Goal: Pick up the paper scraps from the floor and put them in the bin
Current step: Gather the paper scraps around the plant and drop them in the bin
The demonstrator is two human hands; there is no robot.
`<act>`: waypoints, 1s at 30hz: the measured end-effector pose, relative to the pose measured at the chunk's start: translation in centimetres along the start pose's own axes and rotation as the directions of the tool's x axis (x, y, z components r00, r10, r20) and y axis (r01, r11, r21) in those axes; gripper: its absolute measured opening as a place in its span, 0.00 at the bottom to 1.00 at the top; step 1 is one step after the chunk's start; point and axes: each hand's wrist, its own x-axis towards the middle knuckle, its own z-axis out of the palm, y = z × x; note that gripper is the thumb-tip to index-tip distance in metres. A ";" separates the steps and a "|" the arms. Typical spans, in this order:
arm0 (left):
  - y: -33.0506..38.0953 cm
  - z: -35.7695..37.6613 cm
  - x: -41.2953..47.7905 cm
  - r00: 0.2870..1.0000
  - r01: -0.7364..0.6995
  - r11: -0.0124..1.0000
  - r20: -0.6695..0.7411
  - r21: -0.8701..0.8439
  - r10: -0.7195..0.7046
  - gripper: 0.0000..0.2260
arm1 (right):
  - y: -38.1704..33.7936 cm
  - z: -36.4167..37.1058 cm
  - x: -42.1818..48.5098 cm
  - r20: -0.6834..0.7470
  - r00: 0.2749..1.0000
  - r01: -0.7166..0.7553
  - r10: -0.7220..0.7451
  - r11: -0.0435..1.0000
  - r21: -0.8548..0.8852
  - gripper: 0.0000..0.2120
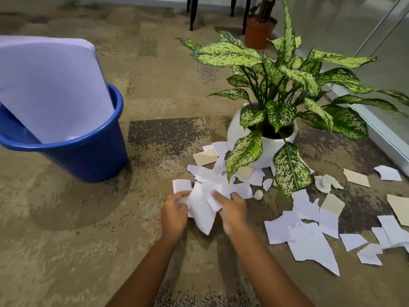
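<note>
Both hands grip one bundle of white paper scraps (202, 207) just above the carpet (73, 240). Left hand (174, 214): fingers curled closed on the bundle's left edge. Right hand (232, 212): fingers closed over its right side. Loose white and beige scraps (309, 240) lie at 3 to 4 o'clock of the hands and around the white plant pot (241, 131) at 1 o'clock. The blue bin (93, 156), holding large white sheets (51, 89), stands at 10 o'clock, well apart.
</note>
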 end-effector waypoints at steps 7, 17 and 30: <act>3.9 -2.1 -0.4 0.981 0.187 0.837 0.053 -0.514 -0.187 0.11 | -1.4 4.9 -3.2 0.091 0.980 0.196 -0.176 0.932 -0.306 0.12; 8.0 -10.4 1.9 0.934 0.048 0.915 -0.307 -0.400 -0.183 0.14 | -4.5 10.7 -7.6 0.458 0.837 0.525 -0.299 0.672 -0.522 0.17; 12.9 -22.8 9.0 0.940 0.093 0.457 -0.073 -0.885 -0.332 0.29 | -8.8 20.1 -11.1 0.654 0.749 0.284 -0.103 0.943 -0.176 0.27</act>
